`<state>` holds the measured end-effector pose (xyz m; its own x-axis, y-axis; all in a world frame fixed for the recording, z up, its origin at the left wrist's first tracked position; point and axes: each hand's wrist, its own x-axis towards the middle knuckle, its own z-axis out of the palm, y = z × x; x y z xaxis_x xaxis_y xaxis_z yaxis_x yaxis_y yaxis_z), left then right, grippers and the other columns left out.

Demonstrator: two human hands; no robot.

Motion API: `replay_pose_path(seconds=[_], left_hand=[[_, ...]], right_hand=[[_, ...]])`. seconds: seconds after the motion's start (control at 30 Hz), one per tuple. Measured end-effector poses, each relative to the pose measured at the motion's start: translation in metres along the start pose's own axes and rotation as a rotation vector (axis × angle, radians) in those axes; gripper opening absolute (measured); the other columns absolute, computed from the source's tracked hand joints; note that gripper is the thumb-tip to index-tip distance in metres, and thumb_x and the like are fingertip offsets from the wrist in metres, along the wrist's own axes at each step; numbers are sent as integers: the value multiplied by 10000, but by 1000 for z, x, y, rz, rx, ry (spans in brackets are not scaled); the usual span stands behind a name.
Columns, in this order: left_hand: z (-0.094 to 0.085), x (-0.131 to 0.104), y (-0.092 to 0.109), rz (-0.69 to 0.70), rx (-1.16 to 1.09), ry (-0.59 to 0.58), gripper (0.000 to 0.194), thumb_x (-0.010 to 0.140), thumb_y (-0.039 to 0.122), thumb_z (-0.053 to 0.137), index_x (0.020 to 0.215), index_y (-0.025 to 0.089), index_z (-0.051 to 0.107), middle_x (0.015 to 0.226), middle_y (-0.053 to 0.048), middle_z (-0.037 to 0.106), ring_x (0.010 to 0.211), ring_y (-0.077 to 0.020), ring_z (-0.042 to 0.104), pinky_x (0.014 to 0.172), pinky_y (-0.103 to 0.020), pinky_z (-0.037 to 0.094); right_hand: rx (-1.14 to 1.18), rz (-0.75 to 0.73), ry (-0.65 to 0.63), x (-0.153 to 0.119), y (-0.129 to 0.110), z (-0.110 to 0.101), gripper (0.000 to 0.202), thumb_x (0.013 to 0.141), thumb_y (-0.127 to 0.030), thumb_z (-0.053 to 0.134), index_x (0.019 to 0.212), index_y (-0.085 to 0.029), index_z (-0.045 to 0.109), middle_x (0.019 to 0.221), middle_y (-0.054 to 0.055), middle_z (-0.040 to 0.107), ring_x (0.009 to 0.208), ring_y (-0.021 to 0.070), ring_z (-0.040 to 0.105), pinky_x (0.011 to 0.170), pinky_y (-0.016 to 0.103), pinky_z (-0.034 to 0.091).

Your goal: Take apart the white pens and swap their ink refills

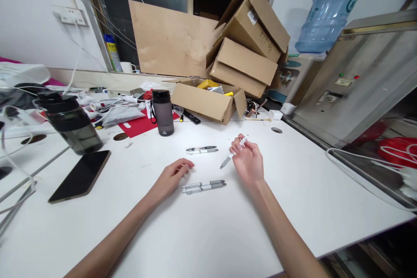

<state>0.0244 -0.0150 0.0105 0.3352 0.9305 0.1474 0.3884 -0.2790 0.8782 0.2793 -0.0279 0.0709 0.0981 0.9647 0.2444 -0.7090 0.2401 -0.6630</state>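
My right hand (249,158) is raised over the table, palm up, its fingers closed around a white and grey pen (226,161) whose grey end points down to the left. My left hand (171,178) rests on the white table (156,234) with loosely bent fingers apart, and I see nothing held in it. Just to its right lie two white and grey pens (208,187) side by side, partly clear. Farther back, another pair of pens (202,150) lies parallel, one with dark parts.
A black phone (80,177) and a dark bottle (70,121) are at the left. A grey bottle (163,113) stands behind the pens, near a red folder (138,126). An open cardboard box (202,102) sits at the back. Beyond the right edge is a metal water dispenser (365,78).
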Motion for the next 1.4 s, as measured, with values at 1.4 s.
replay_pose_path(seconds=[1.4], left_hand=[[-27, 0, 7, 81, 252, -211, 243, 861, 472, 651, 873, 267, 780, 816, -14, 671, 695, -180, 537, 623, -262, 402]], right_hand=[[-1330, 334, -545, -5, 9, -52, 150, 860, -296, 643, 918, -225, 761, 986, 52, 687, 884, 208, 648, 802, 324, 502]])
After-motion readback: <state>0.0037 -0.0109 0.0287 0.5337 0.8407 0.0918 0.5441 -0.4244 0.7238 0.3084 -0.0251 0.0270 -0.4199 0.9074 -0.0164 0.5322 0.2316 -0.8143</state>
